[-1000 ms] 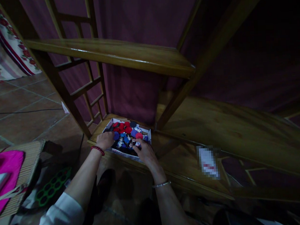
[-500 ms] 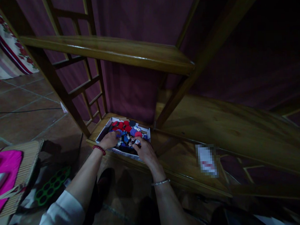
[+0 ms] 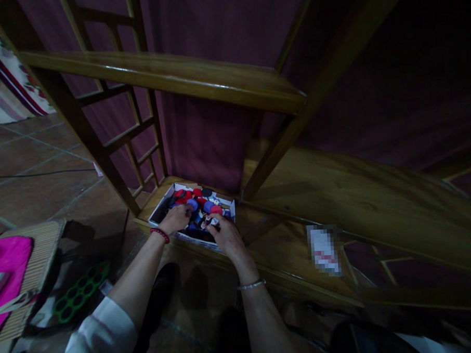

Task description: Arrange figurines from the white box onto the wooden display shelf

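A shallow white box (image 3: 153, 215) on the low wooden shelf holds a jumble of small red, blue, purple, black and white pieces. My left hand (image 3: 175, 218), with a red bead bracelet at the wrist, reaches into the box from the left. Its fingers are closed at the edge of a purple round piece (image 3: 192, 204). From the right, my right hand (image 3: 227, 236) has thumb and fingers curled round a small black-and-white figure piece (image 3: 213, 222). Red round pieces (image 3: 197, 192) lie behind my hands. My fingers hide part of the contents.
A wooden shelf board (image 3: 164, 75) crosses above the box, with a slanted post (image 3: 271, 151) to its right. A blurred-out white packet (image 3: 323, 249) lies on the lower shelf. At left are a green tray with round holes (image 3: 80, 293) and a pink cloth (image 3: 15, 264) on a slatted surface.
My left hand has shifted slightly right and up inside the box, and the purple round piece has moved with it. My right hand stays nearly in place.
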Motion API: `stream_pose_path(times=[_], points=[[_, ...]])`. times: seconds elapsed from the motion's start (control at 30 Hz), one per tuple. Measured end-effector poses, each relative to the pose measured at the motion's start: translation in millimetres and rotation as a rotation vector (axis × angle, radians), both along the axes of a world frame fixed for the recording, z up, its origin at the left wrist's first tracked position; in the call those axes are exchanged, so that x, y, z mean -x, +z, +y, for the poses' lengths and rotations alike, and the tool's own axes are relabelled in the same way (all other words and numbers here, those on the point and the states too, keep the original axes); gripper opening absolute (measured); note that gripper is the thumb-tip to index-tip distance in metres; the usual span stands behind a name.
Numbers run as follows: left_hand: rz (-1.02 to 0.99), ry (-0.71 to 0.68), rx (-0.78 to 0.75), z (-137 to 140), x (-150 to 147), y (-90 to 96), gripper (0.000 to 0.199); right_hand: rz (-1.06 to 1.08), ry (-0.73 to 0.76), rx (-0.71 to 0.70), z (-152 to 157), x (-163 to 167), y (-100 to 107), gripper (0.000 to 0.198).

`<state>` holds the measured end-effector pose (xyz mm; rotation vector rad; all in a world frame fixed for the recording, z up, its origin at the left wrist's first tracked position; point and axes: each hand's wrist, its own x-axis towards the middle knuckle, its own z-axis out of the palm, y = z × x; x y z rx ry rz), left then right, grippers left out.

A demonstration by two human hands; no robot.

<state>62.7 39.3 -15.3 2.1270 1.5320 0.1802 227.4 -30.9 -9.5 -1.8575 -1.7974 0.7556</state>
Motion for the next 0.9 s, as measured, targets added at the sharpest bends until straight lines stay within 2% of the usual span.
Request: stream_pose_path(times=[0.17,0.53,0.73,0.83,0.9], points=[[-0.125,-0.033,-0.038,0,-8,0.7,0.042,-0.007,0.0,-0.002,0,0,-1,0.029],[-0.126,-0.211,-0.075,0,-19,-14.1,0.042,-0.015,0.009,-0.012,0,0,-4,0.031],[-0.211,-0.264,-0.104,0,-19,-11.0,0.041,-0.024,0.021,0.002,1,0,-8,0.033],[-0.24,-0.252,-0.06,-1,-20,-7.4,0.046,-0.041,0.02,-0.002,2,0,-9,0.036],[-0.178,-0.229,-0.002,-3,-23,-7.3,0.051,-0.053,0.016,-0.005,2,0,-10,0.036]])
